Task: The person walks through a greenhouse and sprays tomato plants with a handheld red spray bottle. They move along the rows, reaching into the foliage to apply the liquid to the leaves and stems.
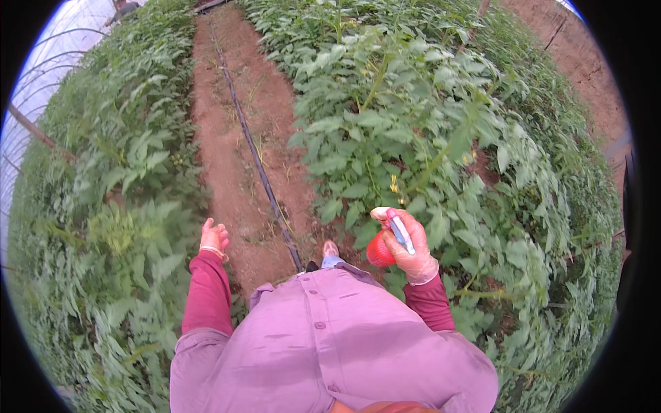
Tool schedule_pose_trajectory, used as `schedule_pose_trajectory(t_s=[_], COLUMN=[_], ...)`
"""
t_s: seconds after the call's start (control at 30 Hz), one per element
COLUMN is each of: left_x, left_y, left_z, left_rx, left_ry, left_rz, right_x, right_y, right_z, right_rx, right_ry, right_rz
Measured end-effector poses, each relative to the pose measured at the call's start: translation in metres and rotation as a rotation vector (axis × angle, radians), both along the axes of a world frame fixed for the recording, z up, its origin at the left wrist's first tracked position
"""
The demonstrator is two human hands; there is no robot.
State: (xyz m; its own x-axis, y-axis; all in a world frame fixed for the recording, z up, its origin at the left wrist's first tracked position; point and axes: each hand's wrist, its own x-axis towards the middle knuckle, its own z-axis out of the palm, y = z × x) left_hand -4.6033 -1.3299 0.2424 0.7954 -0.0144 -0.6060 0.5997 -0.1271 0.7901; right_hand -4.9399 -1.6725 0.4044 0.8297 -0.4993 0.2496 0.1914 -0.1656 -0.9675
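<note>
In a clear thin glove, my right hand (414, 254) is closed around a small hand sprayer with a red bottle (380, 251) and a pale blue and white upper part (402, 235). It is held beside yellow flowers (395, 186) on a leafy plant, apparently a tomato plant (351, 149). My left hand (213, 238) hangs over the edge of the soil path with its fingers loosely bent and nothing in them. A pale band circles that wrist.
A black irrigation hose (251, 139) runs along the reddish soil path (217, 149) between dense plant rows. Wooden stakes (38, 133) stand among the plants. Arched greenhouse ribs (62, 54) are at the left. Someone (124, 8) is partly visible at the far upper left.
</note>
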Motion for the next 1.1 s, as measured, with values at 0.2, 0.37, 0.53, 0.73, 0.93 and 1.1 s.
schedule_pose_trajectory(t_s=[0.2,0.37,0.53,0.73,0.93,1.1], left_x=[0.056,0.089,0.181,0.317,0.416,0.42], left_y=[-0.1,-0.168,-0.197,-0.24,-0.316,-0.426], left_z=[0.052,0.047,0.039,0.065,0.097,0.143], left_rx=[-0.323,-0.306,-0.284,-0.204,-0.129,-0.284], left_ry=[0.056,-0.028,-0.051,-0.293,-0.835,-0.987], left_rz=[-0.35,-0.347,-0.457,-0.873,-1.308,-1.525], right_x=[0.092,0.145,0.197,0.3,0.405,0.456], right_y=[-0.07,-0.091,-0.093,-0.079,-0.066,-0.09], right_z=[0.008,0.013,0.005,-0.004,0.01,0.016], right_rx=[-0.158,-0.107,-0.164,-0.24,-0.176,-0.308], right_ry=[-0.018,-0.083,0.026,-0.013,0.013,-0.036], right_rz=[0.021,0.015,-0.023,-0.083,-0.08,-0.044])
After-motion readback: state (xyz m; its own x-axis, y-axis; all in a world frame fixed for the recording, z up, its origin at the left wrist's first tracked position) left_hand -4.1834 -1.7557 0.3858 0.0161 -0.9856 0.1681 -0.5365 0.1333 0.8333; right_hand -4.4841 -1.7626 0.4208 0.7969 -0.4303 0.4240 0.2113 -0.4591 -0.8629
